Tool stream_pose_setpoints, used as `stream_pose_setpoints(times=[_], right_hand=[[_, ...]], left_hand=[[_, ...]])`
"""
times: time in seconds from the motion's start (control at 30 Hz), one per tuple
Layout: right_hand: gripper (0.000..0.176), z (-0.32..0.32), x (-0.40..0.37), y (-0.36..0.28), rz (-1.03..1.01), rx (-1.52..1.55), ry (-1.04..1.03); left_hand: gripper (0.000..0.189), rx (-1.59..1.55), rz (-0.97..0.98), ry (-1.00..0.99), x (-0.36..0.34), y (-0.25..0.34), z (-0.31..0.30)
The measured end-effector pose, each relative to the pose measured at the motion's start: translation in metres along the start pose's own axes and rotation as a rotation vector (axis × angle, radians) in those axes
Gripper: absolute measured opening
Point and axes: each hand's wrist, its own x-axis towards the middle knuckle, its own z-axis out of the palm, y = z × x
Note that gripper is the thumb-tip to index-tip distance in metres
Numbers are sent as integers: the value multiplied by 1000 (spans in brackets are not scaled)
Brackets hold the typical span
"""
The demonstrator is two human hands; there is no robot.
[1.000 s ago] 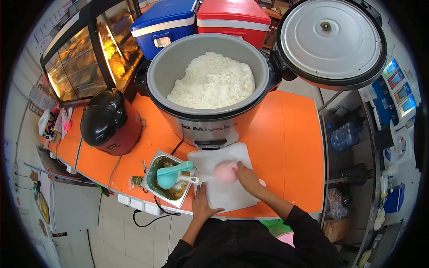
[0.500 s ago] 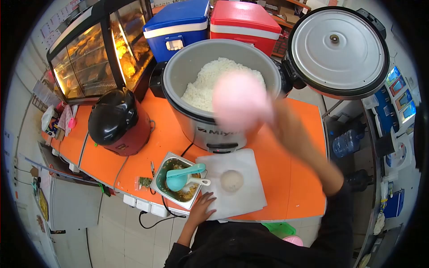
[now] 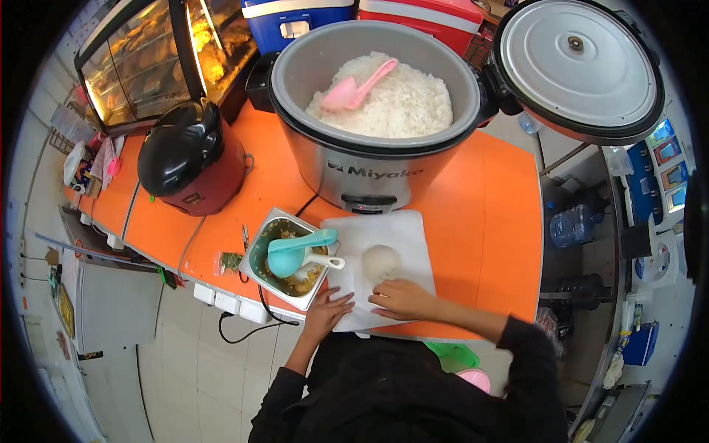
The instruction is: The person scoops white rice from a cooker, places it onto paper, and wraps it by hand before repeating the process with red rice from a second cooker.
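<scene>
A rounded mound of rice [image 3: 380, 262] sits on stacked sheets of white paper [image 3: 347, 229] near the table's front edge. My right hand [image 3: 402, 299] is just below the mound, fingers curled together over the paper; what they pinch, if anything, is hidden. My left hand [image 3: 327, 314] lies with fingers apart on the paper's left edge, beside a metal pan [image 3: 303, 303]. In that pan of yellowish food rest a turquoise scoop [image 3: 288, 258] and a white-handled spoon [image 3: 325, 260]. A pink rice paddle [image 3: 354, 92] lies on the rice inside the large rice cooker [image 3: 369, 173].
The cooker lid [image 3: 580, 74] stands open at the right. A smaller black-and-red cooker [image 3: 192, 159] and a lit glass food case [image 3: 148, 66] are on the left. Blue [image 3: 295, 22] and red [image 3: 421, 26] cool boxes stand behind. A cable [image 3: 255, 340] hangs off the front edge.
My right hand, blurred over the cooker with the pink paddle before, has come down to the paper by the rice mound. The paddle now lies in the cooker. The view has tilted down.
</scene>
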Motion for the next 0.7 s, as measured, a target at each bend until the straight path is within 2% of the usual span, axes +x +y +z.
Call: stream_pose_setpoints(times=[0.07,0.1,0.17,0.2,0.27,0.3,0.33,0.37,0.4,0.43,0.47,0.53,0.57,0.6,0.63,0.67,0.7], right_hand=[[21,38,-23,-10,255,14,164],[21,48,-30,-7,258,19,158],[23,62,-38,-8,438,-45,89],[23,63,-40,-7,442,-41,91],[22,65,-43,-7,409,259,382],[22,73,-51,-10,412,263,382],[25,85,-60,-13,312,155,292],[28,94,-67,-16,212,45,205],[28,95,-71,-22,215,43,211],[27,96,-78,-29,165,-4,115],[27,93,-85,-35,113,-49,14],[31,82,-105,-35,136,-83,65],[30,75,-116,-30,247,-82,124],[28,69,-127,-25,361,-78,181],[28,63,-138,-16,363,-77,181],[22,55,-148,-1,385,105,192],[15,50,-152,10,406,288,200]], left_hand=[[18,-62,-74,-44,1,2,2],[18,-66,-81,-47,6,19,-5],[17,287,-1,215,11,55,-17],[17,287,0,208,6,56,-12],[14,-38,336,-126,-12,52,10],[19,22,167,-137,-17,38,31],[19,26,170,-138,-21,33,42],[27,-225,-106,-40,-25,31,51],[34,-477,-385,58,-31,26,62],[43,-581,-469,78,-36,18,73],[43,-586,-470,76,-34,27,68],[44,-318,-453,366,-21,54,41],[44,-317,-450,370,-22,52,33],[40,-69,-279,260,-29,44,21],[37,174,-107,146,-36,35,10],[37,171,-108,144,-39,23,3],[30,-90,-50,27,-38,12,-5]])
